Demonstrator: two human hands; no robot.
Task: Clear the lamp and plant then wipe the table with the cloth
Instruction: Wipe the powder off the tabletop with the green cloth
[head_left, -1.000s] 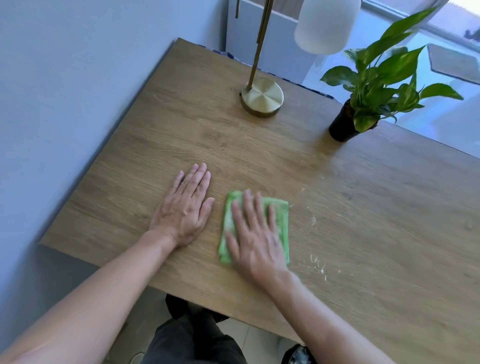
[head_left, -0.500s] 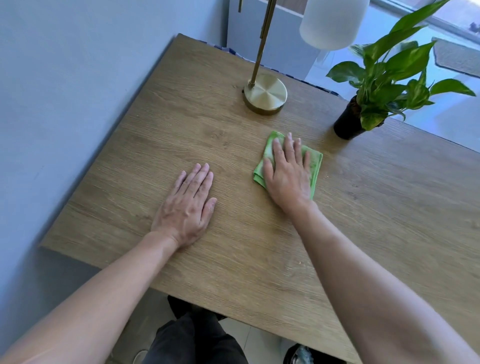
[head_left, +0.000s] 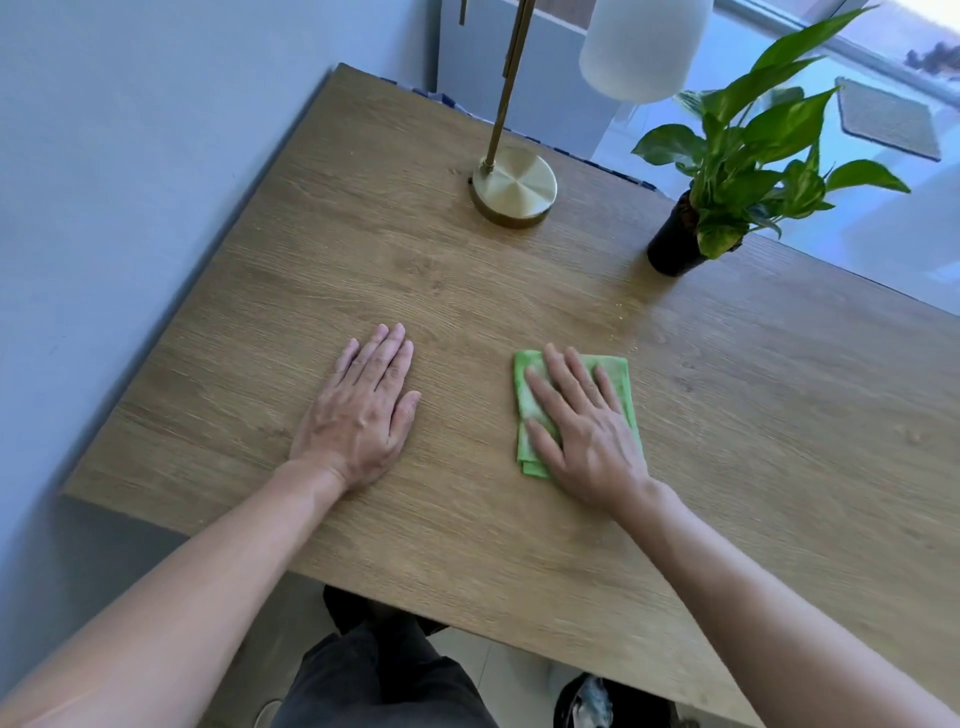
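My right hand (head_left: 584, 428) lies flat with spread fingers on a folded green cloth (head_left: 618, 371), pressing it onto the wooden table (head_left: 753, 415). My left hand (head_left: 363, 410) rests palm down on the bare wood to the left, holding nothing. At the far edge stands a lamp with a round brass base (head_left: 514, 187), a thin brass stem and a white shade (head_left: 641, 44). To its right a leafy green plant (head_left: 748, 156) sits in a black pot (head_left: 670, 249). Fine crumbs lie between the cloth and the pot.
A blue-grey wall (head_left: 130, 208) runs along the table's left edge. Beyond the far edge lies a bright floor with a grey mat (head_left: 885, 119). My dark trousers (head_left: 374, 680) show below the near edge.
My right hand pushed the cloth from near me out toward the lamp and plant, then drew it back toward me and slightly right. My left hand stayed put.
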